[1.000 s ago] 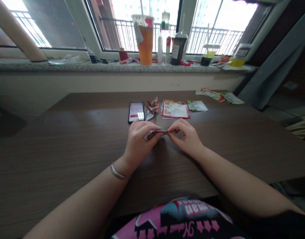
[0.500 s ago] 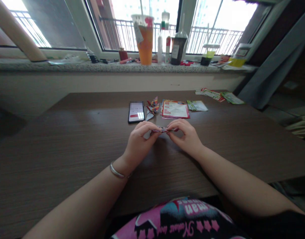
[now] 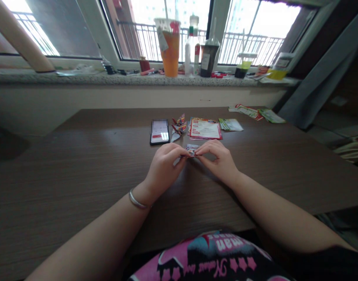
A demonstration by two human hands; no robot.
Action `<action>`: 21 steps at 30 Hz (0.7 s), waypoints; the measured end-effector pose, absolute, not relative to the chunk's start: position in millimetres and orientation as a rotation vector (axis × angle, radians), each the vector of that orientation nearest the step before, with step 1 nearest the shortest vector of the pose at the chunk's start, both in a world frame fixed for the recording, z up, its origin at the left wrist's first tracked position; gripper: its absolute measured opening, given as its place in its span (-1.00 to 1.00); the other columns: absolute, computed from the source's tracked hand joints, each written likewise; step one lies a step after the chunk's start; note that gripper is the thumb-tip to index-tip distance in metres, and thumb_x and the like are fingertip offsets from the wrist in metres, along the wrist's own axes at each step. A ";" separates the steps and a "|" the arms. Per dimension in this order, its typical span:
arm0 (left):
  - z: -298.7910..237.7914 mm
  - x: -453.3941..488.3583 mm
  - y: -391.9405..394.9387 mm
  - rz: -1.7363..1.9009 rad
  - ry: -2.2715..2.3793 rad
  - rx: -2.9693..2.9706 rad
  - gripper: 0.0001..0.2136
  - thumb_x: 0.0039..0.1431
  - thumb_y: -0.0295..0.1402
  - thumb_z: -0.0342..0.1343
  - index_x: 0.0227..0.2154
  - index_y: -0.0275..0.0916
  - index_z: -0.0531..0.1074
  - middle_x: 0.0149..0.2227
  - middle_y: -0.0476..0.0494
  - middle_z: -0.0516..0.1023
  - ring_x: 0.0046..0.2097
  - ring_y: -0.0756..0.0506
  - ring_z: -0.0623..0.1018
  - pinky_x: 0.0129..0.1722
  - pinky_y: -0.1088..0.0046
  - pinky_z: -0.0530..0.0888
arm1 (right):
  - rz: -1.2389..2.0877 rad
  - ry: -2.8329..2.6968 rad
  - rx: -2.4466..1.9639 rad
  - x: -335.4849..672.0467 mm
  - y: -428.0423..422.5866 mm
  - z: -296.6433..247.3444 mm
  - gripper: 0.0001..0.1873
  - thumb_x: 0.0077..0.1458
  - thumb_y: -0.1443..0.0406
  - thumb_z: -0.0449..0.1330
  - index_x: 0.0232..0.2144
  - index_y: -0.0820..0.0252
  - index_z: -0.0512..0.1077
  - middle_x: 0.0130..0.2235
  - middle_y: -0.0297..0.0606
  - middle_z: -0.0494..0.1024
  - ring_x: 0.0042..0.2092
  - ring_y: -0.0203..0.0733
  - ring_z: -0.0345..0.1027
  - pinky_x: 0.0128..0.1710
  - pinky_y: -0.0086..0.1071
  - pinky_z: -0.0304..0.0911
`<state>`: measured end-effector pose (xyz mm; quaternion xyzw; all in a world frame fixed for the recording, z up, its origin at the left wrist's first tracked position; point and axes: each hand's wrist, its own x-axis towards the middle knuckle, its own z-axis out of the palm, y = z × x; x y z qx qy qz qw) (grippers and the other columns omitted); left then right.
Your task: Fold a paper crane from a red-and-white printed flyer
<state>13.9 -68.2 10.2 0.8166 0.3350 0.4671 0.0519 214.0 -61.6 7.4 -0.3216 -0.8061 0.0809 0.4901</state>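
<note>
Pinching small folded paper [image 3: 192,150] btw both hands, just above table [image 3: 79,164], centre-front. Gripping its left end w/ L hand [image 3: 164,166], thumb against fingertips; gripping right end same way w/ R hand [image 3: 218,160]. Creased down to a narrow multi-layer wad, so prob. several folds in; final shape not readable yet. Done so far, by the look: a couple of folded pieces [image 3: 179,127] lying just beside phone [image 3: 159,132]. Left to do: flat leaflets [image 3: 205,129] stacked right of those, unfolded.

A dark wooden table [image 3: 79,164] stands below a bright, railed window [image 3: 144,35] and speckled stone sill [image 3: 79,79].
</note>
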 end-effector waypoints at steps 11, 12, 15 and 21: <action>12.7 15.0 -70.7 1.375 1.053 2.528 -0.97 0.17 -0.42 0.14 -0.38 -0.22 0.46 -0.37 -0.08 0.50 -0.28 -0.06 0.46 -0.25 0.37 0.38 | 0.278 -1.936 -0.821 208.7 -70.2 10.4 -0.90 0.04 0.39 0.24 -0.36 0.09 0.46 -0.32 -0.30 0.59 -0.25 -0.20 0.43 -0.18 -0.26 0.36; 13.0 15.1 -70.6 1.383 1.055 2.519 -0.96 0.16 -0.43 0.14 -0.39 -0.22 0.46 -0.38 -0.08 0.49 -0.29 -0.06 0.46 -0.26 0.37 0.38 | 0.293 -1.929 -0.819 208.7 -70.5 10.7 -0.90 0.04 0.40 0.23 -0.36 0.10 0.45 -0.32 -0.30 0.59 -0.25 -0.20 0.44 -0.17 -0.26 0.36; 12.7 14.8 -70.0 1.386 1.060 2.533 -0.96 0.15 -0.44 0.14 -0.41 -0.23 0.46 -0.40 -0.07 0.49 -0.31 -0.06 0.46 -0.27 0.38 0.38 | 0.294 -1.938 -0.800 209.7 -69.7 11.1 -0.90 0.04 0.41 0.22 -0.36 0.10 0.44 -0.30 -0.31 0.59 -0.23 -0.20 0.44 -0.15 -0.25 0.35; 12.8 14.3 -71.7 1.348 1.056 2.616 -0.97 0.16 -0.40 0.14 -0.35 -0.21 0.47 -0.34 -0.09 0.52 -0.27 -0.07 0.48 -0.23 0.35 0.39 | 0.249 -1.969 -0.772 209.3 -68.9 12.3 -0.90 0.06 0.40 0.23 -0.38 0.09 0.44 -0.30 -0.31 0.59 -0.21 -0.20 0.44 -0.12 -0.23 0.33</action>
